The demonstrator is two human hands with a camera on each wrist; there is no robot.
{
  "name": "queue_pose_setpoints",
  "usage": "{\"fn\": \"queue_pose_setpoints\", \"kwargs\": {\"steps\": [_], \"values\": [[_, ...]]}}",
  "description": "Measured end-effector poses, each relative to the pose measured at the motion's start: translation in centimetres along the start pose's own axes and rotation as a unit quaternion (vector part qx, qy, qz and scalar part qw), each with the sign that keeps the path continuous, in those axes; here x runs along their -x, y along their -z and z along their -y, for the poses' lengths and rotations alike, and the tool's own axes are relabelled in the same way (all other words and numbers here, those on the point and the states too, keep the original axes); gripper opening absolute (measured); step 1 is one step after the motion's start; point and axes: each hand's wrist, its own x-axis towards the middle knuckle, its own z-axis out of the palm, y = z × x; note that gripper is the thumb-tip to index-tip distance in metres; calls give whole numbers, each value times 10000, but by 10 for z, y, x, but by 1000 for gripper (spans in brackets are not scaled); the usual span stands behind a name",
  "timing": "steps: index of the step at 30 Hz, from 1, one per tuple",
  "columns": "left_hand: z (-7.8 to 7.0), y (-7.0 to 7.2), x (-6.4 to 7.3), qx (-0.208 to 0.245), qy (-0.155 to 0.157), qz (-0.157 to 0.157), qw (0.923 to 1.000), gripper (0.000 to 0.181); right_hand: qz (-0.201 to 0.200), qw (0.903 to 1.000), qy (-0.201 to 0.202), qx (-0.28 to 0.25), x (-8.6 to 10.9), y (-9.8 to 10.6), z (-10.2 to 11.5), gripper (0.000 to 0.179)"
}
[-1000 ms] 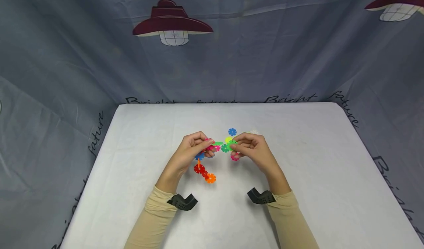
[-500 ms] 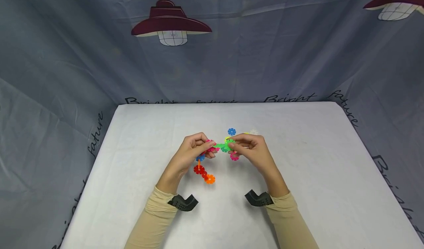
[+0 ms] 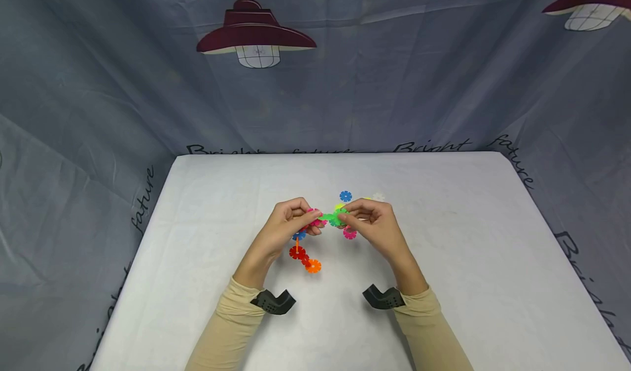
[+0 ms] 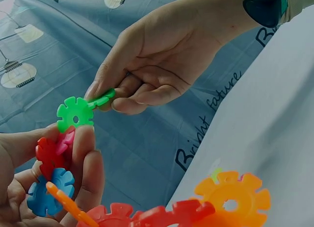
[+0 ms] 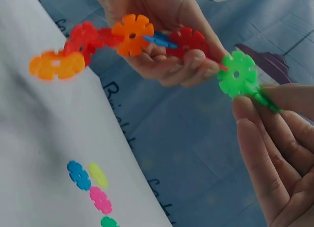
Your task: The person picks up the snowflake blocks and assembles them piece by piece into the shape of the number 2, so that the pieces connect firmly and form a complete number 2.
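Your left hand [image 3: 282, 223] is clamping its fingers on the pink disc [image 4: 65, 140], seemingly steadying the chain [image 5: 141, 27], while your right hand [image 3: 378, 224] is pinching the outer green disc [image 4: 104, 99].

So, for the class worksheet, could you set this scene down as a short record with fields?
Surface: white table
Left: left hand holds a chain of notched discs
Chain's free end: orange disc
Right: right hand pinches a tilted green disc
Contact: it meets an upright green disc by the left fingertips; how deeply they slot, cannot tell
Loose on table: includes blue disc, yellow disc, pink disc
Backdrop: grey-blue cloth with printed lamps
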Motion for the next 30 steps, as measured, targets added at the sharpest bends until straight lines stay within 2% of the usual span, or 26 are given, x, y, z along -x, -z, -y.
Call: {"fn": "queue_pose_setpoints", "kwargs": {"steps": [4, 13, 18, 21, 23, 27, 30], "values": [[2, -2, -1, 20, -51, -22, 10000, 20, 10, 9998, 51, -200, 0, -3, 1, 6], [3, -6, -2, -45, -71, -212, 9997, 24, -131, 9995, -110, -252, -2, -7, 0, 6], [3, -6, -2, -50, 75, -256, 9996, 25, -89, 9996, -220, -182, -6, 0, -11, 20], [3, -5, -2, -24, 68, -324, 9994, 25, -268, 9979, -566, 163, -11, 9, -26, 29], [3, -3, -2, 6, 24, -380, 9993, 25, -393, 9935, -873, 620, -14, 16, -38, 29], [2, 0, -1, 42, -24, -451, 9990, 25, -387, 9759, -1418, 1611, -19, 25, -60, 29], [2, 1, -1, 64, -19, -451, 9990, 25, -235, 9613, -1480, 2310, -23, 27, -75, 33]]}}
